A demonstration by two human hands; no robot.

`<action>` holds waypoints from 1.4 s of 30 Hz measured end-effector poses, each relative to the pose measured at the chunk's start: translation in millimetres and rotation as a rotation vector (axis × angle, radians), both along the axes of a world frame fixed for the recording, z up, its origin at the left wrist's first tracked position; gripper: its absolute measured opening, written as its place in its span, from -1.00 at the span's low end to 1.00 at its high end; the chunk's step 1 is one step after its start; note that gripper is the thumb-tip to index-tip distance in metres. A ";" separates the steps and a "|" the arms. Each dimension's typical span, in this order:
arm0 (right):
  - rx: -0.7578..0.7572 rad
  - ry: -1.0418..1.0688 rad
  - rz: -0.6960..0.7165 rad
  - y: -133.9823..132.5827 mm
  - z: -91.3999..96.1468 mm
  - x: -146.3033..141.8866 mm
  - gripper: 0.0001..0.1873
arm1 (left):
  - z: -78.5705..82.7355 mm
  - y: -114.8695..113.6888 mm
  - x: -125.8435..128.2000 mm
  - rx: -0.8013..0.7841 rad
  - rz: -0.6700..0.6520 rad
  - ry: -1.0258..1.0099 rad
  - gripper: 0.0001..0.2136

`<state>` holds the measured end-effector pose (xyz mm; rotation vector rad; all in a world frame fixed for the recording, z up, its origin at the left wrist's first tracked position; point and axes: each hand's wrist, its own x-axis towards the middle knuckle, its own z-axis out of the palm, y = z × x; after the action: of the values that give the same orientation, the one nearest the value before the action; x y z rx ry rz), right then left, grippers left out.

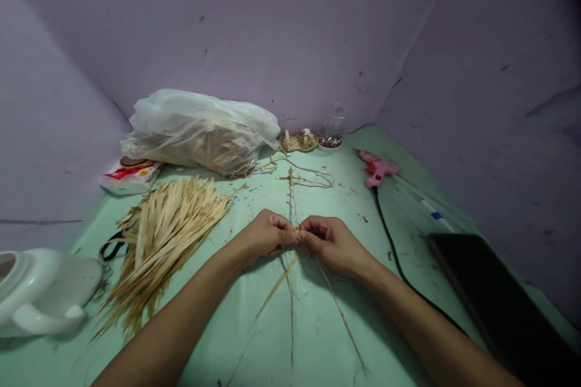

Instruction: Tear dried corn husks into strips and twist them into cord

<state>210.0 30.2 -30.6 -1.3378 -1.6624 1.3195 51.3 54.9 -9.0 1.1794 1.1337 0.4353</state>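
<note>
My left hand [270, 233] and my right hand [329, 242] meet at the middle of the table, each pinching the same thin braided straw cord [292, 193]. From the pinch the cord runs away from me toward its knotted far end. Loose straw strands [292, 308] hang out below my fingers toward the near edge, one of them slanting right and a flatter one slanting left. The exact crossing of the strands is partly hidden by my fingertips. Left of my left hand lies a thick bundle of dry straw strips [167, 236].
A plastic bag [200, 133] stands at the back beside a red-and-white box [131, 175]. Behind the cord are a small woven piece [298, 141] and a bead container [330, 136]. Right lie a pink glue gun [376, 168], its cable and a dark phone-like slab [494, 296]; left, a white vessel [45, 290].
</note>
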 end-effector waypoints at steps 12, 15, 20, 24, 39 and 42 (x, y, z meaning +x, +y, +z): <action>0.153 -0.686 -0.042 -13.1 35.8 -3.5 -0.77 | -3.9 -6.8 13.6 0.104 0.144 0.135 -0.95; 0.203 -0.868 -0.068 -23.2 39.2 -14.4 -0.76 | -4.5 -9.3 16.8 0.058 0.197 0.122 -0.93; 0.285 -1.090 0.011 -44.2 39.6 -33.0 -0.76 | 1.7 -12.3 19.7 -0.071 0.286 0.069 -0.94; 0.282 -1.135 0.085 -52.0 38.8 -40.3 -0.75 | 6.7 -12.6 18.1 -0.129 0.289 0.046 -0.95; -0.128 -0.398 0.079 -26.8 75.2 4.8 -0.79 | 4.3 -4.6 4.8 0.029 0.017 0.134 -0.96; -0.397 -0.125 -0.138 -11.7 61.0 1.1 -0.64 | 3.8 -4.9 5.5 0.040 0.015 0.107 -0.96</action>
<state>211.1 18.5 30.4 -1.7619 -1.4010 1.5644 56.8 50.1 -5.2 1.2422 1.2310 0.4123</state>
